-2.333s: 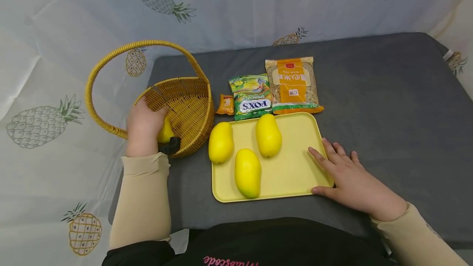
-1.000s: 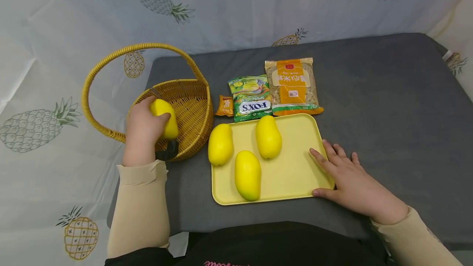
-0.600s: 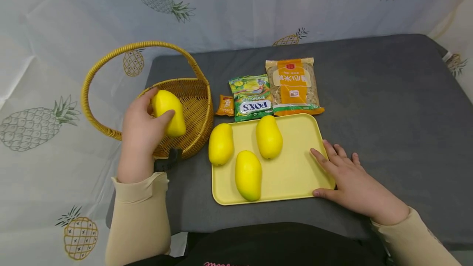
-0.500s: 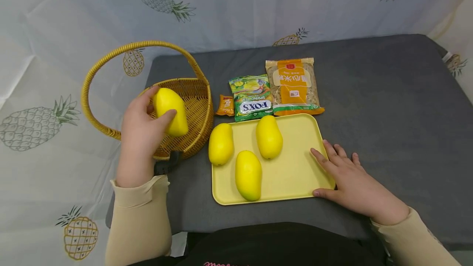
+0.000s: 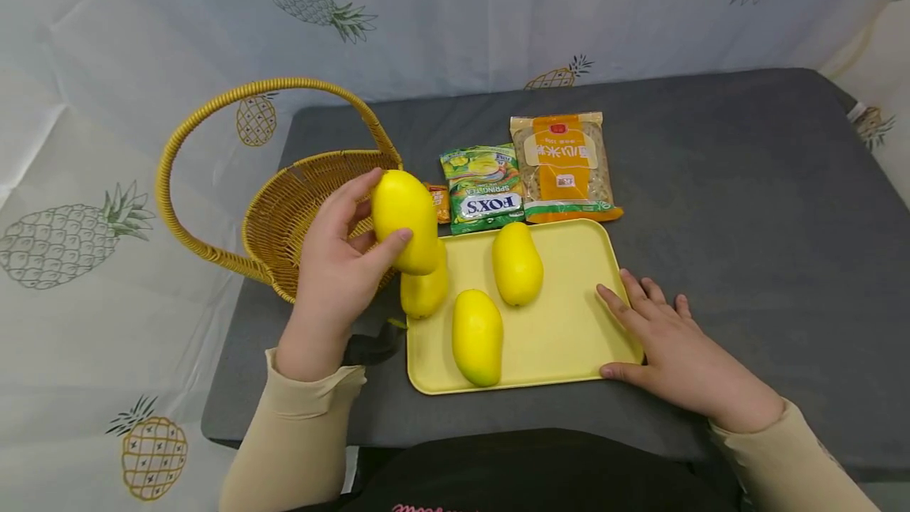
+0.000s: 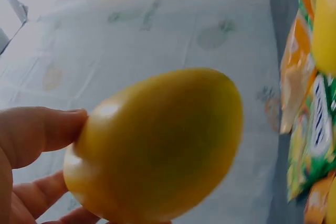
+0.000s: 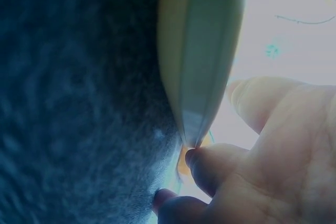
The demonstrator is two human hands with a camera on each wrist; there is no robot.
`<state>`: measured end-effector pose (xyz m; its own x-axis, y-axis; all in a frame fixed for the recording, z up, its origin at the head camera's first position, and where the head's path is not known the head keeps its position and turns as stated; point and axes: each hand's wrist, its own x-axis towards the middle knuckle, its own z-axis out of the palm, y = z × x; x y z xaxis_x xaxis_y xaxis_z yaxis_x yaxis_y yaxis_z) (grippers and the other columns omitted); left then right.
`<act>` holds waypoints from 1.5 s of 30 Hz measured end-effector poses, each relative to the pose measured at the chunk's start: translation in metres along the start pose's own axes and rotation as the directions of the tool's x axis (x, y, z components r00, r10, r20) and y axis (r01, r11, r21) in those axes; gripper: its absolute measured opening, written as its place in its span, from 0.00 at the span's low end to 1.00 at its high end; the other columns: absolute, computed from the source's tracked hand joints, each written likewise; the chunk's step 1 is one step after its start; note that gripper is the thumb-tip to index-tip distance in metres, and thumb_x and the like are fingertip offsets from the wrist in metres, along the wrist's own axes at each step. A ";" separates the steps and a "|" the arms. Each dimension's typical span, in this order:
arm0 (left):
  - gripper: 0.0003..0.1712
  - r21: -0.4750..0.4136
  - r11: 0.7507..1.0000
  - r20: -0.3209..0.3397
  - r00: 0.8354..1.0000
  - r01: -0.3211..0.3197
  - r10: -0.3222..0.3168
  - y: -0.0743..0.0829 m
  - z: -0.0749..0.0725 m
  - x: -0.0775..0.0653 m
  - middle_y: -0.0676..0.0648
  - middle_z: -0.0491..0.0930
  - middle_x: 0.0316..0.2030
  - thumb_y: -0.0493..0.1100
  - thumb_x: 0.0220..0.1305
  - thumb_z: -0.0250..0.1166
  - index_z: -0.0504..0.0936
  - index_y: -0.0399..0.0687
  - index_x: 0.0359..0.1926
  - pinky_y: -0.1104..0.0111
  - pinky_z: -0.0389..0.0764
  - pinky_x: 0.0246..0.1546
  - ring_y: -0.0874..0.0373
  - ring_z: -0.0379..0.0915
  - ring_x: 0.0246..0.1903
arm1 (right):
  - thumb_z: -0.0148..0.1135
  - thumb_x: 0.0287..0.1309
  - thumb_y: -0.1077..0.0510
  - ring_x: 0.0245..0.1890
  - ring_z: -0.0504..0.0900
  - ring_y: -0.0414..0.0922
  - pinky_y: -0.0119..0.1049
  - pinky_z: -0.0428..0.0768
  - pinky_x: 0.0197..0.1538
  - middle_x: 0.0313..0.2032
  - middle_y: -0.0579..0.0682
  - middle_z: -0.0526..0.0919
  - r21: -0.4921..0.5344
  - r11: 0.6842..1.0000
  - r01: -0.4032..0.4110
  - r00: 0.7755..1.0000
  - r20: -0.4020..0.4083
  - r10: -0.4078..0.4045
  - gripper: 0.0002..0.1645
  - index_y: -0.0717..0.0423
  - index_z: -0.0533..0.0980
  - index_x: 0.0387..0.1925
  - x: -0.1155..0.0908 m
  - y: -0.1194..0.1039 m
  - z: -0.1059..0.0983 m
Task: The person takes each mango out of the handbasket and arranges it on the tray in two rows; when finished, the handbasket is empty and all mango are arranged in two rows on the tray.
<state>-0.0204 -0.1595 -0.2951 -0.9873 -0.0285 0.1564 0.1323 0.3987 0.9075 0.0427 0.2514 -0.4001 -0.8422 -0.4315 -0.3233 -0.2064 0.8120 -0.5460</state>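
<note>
My left hand (image 5: pixel 337 259) grips a yellow mango (image 5: pixel 405 220) between thumb and fingers, held up between the wicker basket (image 5: pixel 277 220) and the tray. In the left wrist view the same mango (image 6: pixel 163 145) fills the middle, with a greenish patch on its side. The yellow tray (image 5: pixel 562 338) carries a mango (image 5: pixel 517 263) at the back, another mango (image 5: pixel 477 338) at the front, and a third mango (image 5: pixel 424 295) at its left edge, partly hidden behind the held one. My right hand (image 5: pixel 686 354) rests with spread fingers on the tray's right edge.
Behind the tray lie a green FOX'S candy bag (image 5: pixel 486 188), an orange-and-clear food bag (image 5: pixel 564 164) and a small orange packet (image 5: pixel 438 202), partly covered by the held mango. The basket's tall handle (image 5: pixel 284 85) arches up at the left. A grey cloth covers the table (image 5: pixel 746 220).
My left hand has lifted the mango out of the basket and carried it right, to the tray's left edge. My right hand has stayed on the tray.
</note>
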 end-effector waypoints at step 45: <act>0.42 0.330 0.930 0.566 0.822 -0.158 -0.061 0.019 0.156 -0.059 0.47 0.70 0.76 0.53 0.74 0.75 0.68 0.51 0.81 0.61 0.82 0.69 0.53 0.77 0.66 | 0.78 0.61 0.31 0.85 0.41 0.78 0.86 0.39 0.76 0.89 0.64 0.40 0.007 1.000 0.002 1.000 -0.009 -0.002 0.69 0.49 0.53 0.90 -0.001 0.002 0.000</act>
<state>0.0264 -0.0068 -0.3478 -0.8697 0.4710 -0.1479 0.2499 0.6784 0.6909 0.0431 0.2530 -0.4010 -0.8465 -0.4291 -0.3150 -0.2047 0.8086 -0.5516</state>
